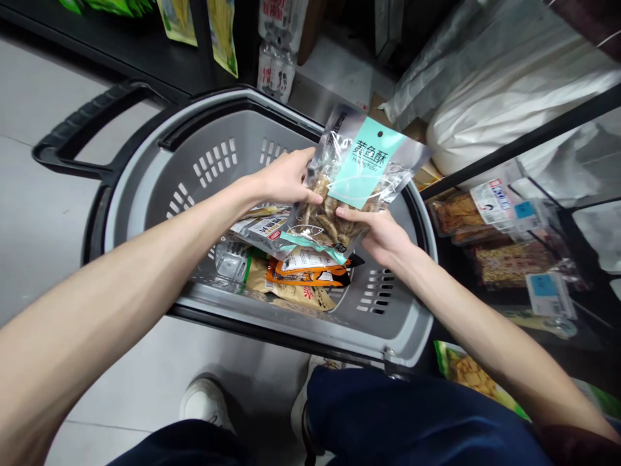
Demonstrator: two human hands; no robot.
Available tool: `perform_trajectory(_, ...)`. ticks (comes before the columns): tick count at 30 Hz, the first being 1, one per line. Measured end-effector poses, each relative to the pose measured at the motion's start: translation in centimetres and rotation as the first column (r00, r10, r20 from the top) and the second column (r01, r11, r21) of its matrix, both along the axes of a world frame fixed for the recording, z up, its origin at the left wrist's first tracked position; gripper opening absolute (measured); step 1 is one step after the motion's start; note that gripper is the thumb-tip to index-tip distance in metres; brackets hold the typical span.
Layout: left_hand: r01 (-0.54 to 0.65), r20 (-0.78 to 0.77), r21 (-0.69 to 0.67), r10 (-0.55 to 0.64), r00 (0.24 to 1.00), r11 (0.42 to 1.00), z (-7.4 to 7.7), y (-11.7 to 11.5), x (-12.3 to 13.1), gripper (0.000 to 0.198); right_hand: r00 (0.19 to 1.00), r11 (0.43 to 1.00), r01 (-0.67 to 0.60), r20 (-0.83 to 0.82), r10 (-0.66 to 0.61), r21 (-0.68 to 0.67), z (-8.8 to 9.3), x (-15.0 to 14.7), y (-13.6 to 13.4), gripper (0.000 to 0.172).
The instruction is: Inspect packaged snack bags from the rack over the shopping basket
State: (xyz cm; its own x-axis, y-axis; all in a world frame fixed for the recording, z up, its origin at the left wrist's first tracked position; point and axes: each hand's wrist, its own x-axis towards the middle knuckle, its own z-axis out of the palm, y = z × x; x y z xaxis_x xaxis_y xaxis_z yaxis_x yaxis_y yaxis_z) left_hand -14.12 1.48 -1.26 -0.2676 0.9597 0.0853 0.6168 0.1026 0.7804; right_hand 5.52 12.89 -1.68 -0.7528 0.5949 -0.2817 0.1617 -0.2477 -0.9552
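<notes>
Between my two hands, above the grey shopping basket [160,162], is a clear and silver snack bag [371,158] with a teal label reading "HuangYuSu" and small dried fish inside. My left hand [286,178] grips its left edge, thumb on the front. On the lower right side, my right hand [383,236] holds it with the thumb across the front and the other fingers hidden behind. Beneath it in the basket lie a silver packet [262,228], an orange and black packet [310,277] and a tan packet [291,294], partly overlapping.
The basket's black handle [72,129] sticks out to the left. Shelves on the right hold packaged snacks [509,259] with price tags. Yellow-green bags [223,39] hang at the top beside bottles [276,68]. White plastic sacks [509,110] stand at the back right. My shoes [206,401] are below the basket.
</notes>
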Motion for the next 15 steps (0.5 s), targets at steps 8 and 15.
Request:
perform_trajectory(8, -0.044, 0.04, 0.01, 0.043, 0.998, 0.999, 0.5, 0.1, 0.4, 0.059, 0.999, 0.996, -0.026, -0.025, 0.024, -0.087, 0.1, -0.2, 0.1, 0.045)
perform_trajectory(15, -0.072, 0.038, -0.036, 0.073, 0.997, 0.997, 1.1, 0.1, 0.6, 0.066, 1.0, 0.992, -0.019, -0.021, 0.016, -0.126, -0.4, -0.1, 0.3, 0.042)
